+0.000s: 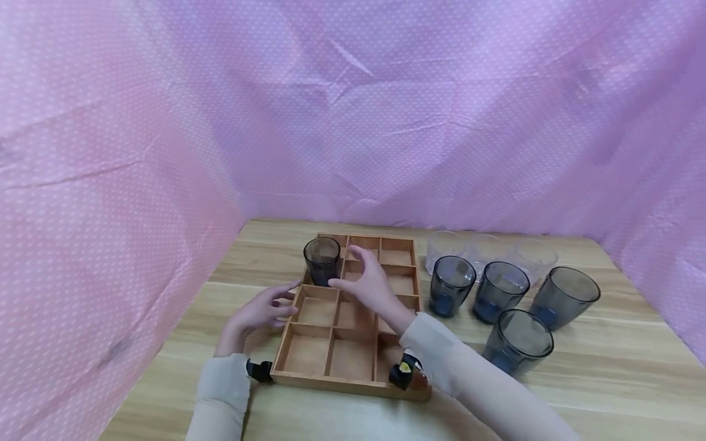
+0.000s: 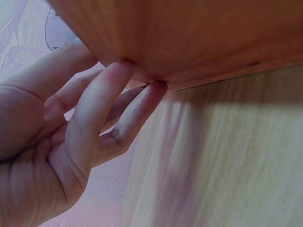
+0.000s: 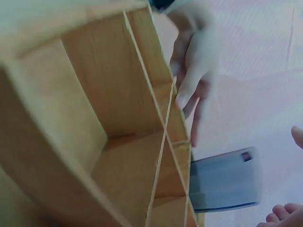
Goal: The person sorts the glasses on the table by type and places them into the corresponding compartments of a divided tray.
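Tumbler (image 1: 322, 260), dark, at compartmented tray's (image 1: 353, 384) left column, seating unclear; right hand (image 1: 371, 285) spread beside it; left hand (image 1: 261, 311) loosely spread, touching tray side. Hazard: right hand's brush could topple it, if unseated.

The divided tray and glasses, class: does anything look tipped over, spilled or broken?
Nothing clearly stands out. One dark glass stands in the tray; the other dark glasses and the clear glasses stand to its right. No spill or breakage shows.
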The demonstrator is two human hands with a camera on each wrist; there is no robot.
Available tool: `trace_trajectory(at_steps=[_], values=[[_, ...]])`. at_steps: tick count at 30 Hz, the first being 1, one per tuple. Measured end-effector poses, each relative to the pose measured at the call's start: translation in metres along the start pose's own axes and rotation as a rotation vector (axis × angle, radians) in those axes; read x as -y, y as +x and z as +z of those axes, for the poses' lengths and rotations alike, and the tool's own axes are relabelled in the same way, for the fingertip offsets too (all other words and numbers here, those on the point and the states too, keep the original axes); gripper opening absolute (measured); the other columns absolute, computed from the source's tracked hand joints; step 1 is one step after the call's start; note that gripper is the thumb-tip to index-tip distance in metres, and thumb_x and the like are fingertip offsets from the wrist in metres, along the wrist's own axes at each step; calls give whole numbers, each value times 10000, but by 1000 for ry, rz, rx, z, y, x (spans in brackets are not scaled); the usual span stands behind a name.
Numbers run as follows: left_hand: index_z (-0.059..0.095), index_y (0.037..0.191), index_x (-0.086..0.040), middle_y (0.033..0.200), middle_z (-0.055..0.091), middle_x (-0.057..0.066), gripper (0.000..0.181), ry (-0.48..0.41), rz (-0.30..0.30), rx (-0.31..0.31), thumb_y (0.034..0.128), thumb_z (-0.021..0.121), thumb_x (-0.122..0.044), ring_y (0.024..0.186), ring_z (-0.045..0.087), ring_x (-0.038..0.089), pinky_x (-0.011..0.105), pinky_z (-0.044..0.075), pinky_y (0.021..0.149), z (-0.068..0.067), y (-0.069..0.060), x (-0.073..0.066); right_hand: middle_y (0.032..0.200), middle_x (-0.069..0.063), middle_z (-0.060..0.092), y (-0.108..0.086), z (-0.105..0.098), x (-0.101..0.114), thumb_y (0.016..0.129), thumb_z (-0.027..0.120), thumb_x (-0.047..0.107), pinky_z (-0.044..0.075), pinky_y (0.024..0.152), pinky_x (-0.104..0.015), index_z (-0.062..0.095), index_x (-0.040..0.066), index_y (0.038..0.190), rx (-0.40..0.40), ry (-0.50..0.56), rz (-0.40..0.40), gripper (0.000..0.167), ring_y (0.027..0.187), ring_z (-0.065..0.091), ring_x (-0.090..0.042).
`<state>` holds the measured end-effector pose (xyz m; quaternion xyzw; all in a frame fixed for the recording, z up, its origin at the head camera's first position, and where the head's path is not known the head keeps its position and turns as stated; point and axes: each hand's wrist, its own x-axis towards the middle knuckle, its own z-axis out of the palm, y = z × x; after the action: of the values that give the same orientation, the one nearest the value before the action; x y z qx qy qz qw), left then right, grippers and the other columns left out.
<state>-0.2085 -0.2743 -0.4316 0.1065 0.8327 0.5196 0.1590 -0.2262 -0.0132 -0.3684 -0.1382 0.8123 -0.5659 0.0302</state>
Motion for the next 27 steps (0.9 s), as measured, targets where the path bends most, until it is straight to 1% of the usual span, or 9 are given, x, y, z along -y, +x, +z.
trace_trajectory(at_steps=[5,9,12,17,22,27], values=[[253,1532,-65,1428,359,365,698,6,12,6,943,625,-116,975,595,210,262,573,669,-2,0,0,1509,-128,407,-23,-17,8,776,818,141,272,1196,-442,388,35,1450,37,94,-41,806,1424,337,-291],[250,1532,-68,1431,349,371,703,-1,13,12,941,628,-119,983,595,216,264,574,675,-3,0,0,1509,-124,407,-40,-29,10,782,810,118,263,1199,-444,391,46,1452,53,109,-56,793,1425,335,-284],[250,1532,-65,1428,344,380,708,-5,15,18,939,632,-125,992,590,221,265,574,679,-2,0,-1,1496,-100,432,-52,-39,11,775,815,112,279,1194,-436,411,82,1448,50,95,-61,786,1417,352,-263],[249,1531,-60,1425,338,392,710,-10,15,18,940,634,-137,1008,587,225,265,574,680,-3,-1,0,1478,-79,464,-66,-57,12,776,812,112,286,1188,-441,434,105,1437,62,61,-100,761,1405,375,-255],[247,1533,-65,1434,316,396,704,-26,7,17,945,626,-139,1018,597,233,278,581,713,-3,-1,3,1488,-118,455,-77,-74,9,793,802,146,286,1174,-477,446,85,1431,73,2,-150,733,1407,375,-291],[248,1533,-70,1429,323,393,707,-23,4,9,944,630,-153,1018,593,222,284,579,725,-3,-2,4,1498,-139,437,-86,-86,3,800,789,119,290,1162,-492,451,79,1428,50,-33,-146,715,1413,355,-329]])
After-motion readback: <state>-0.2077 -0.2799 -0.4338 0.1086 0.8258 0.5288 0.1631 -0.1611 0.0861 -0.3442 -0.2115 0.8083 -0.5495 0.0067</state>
